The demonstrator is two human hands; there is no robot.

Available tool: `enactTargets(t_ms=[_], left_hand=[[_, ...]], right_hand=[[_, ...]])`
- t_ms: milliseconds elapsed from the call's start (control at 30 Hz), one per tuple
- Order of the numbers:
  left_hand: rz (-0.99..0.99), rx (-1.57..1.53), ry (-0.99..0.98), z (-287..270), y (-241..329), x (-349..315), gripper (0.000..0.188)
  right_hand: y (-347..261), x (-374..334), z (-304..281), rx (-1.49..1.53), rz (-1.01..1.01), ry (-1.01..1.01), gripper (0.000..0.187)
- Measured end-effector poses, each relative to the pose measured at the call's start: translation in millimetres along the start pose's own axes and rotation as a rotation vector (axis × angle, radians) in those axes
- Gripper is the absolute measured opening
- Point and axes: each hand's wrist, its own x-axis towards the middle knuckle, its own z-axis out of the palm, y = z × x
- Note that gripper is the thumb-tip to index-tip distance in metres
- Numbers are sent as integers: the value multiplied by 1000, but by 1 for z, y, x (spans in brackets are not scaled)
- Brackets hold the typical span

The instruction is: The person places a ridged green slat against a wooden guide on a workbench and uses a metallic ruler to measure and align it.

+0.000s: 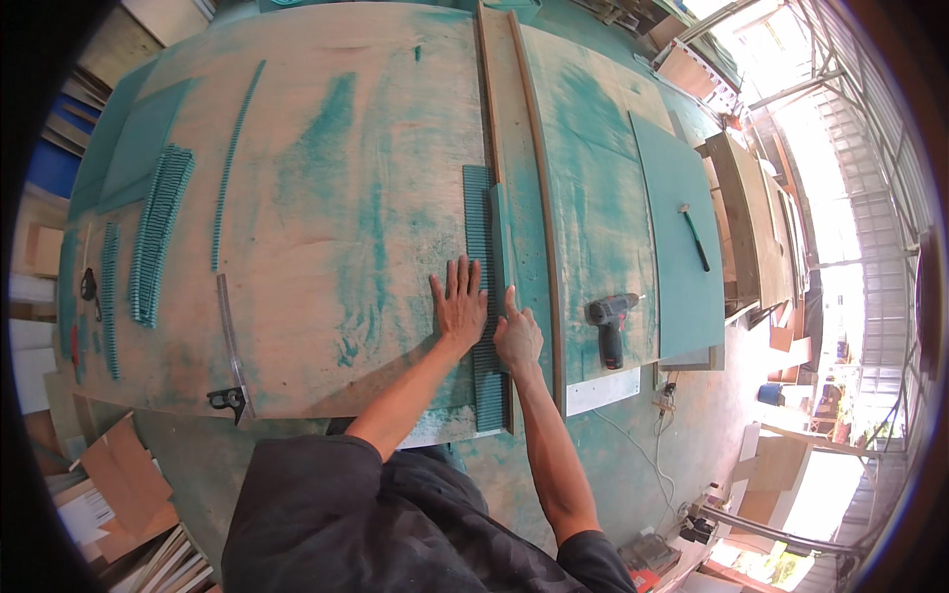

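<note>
A long ribbed teal panel strip (478, 212) lies lengthwise on the worktable, beside a wooden rail. My left hand (461, 304) rests flat with fingers spread, its right edge over this ribbed strip and the rest on the tabletop. Along the ribbed strip's right edge runs a narrow flat teal strip (498, 232). My right hand (519, 339) is closed around the near part of that flat strip, the index finger stretched forward along it. The palm hides whatever lies beneath it.
The stained worktable (326, 198) carries a cordless drill (611, 321), a hammer (695, 237) on a teal sheet (682, 296), and a combination square (232, 356). Ribbed teal pieces (161, 237) and a tape measure (90, 285) sit at left. A cable (643, 455) trails on the floor.
</note>
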Motion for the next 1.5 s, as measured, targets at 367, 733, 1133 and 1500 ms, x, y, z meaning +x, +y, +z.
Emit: enactTargets(t_ms=[367,733,1133,1500], left_hand=[[-34,57,-36,1,1,10,66],[-30,51,8,2,-3,24,67],[-57,147,-30,-2,-4,44,65],[-61,56,-41,-3,-4,43,63]], right_hand=[[-3,11,0,-5,-29,16,72],[-8,25,-6,-9,-41,32,72],[-17,43,-11,15,-24,15,72],[0,12,1,-17,-23,-13,73]])
